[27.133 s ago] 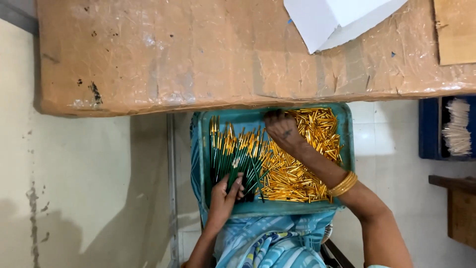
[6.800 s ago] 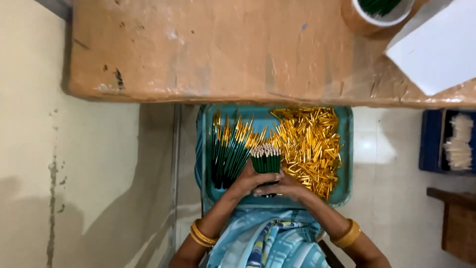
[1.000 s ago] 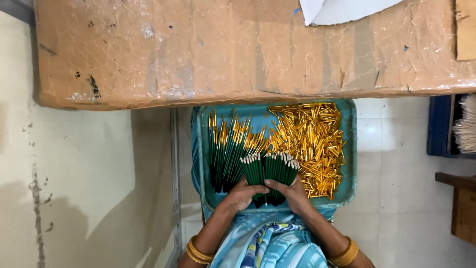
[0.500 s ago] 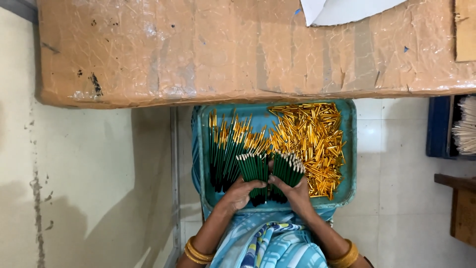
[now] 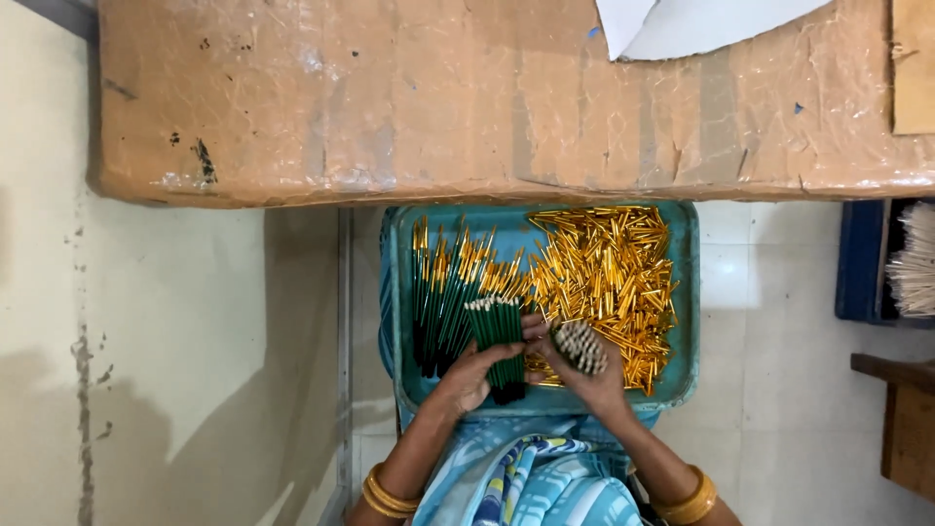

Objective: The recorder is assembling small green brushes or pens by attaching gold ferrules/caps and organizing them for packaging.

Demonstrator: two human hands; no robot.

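Observation:
A teal tray (image 5: 686, 292) rests on my lap below the table edge. Its left half holds green sticks with gold caps (image 5: 443, 282); a heap of loose gold tubes (image 5: 609, 273) fills its right half. My left hand (image 5: 469, 378) grips a bundle of bare green sticks (image 5: 497, 331), pale tips pointing away from me. My right hand (image 5: 596, 375) grips a second, smaller bundle of sticks (image 5: 581, 346), tilted so its pale ends face the camera. The two hands almost touch over the tray's near side.
A brown table wrapped in taped cardboard (image 5: 438, 97) spans the top, with white paper (image 5: 691, 19) at its far edge. A blue crate of pale sticks (image 5: 901, 263) stands at the right, a wooden stool (image 5: 906, 429) below it. Pale tiled floor lies left.
The single fanned bundle held between both hands has split: the left hand keeps the upright part and the right hand has pulled off a smaller bunch and tilted it toward the camera.

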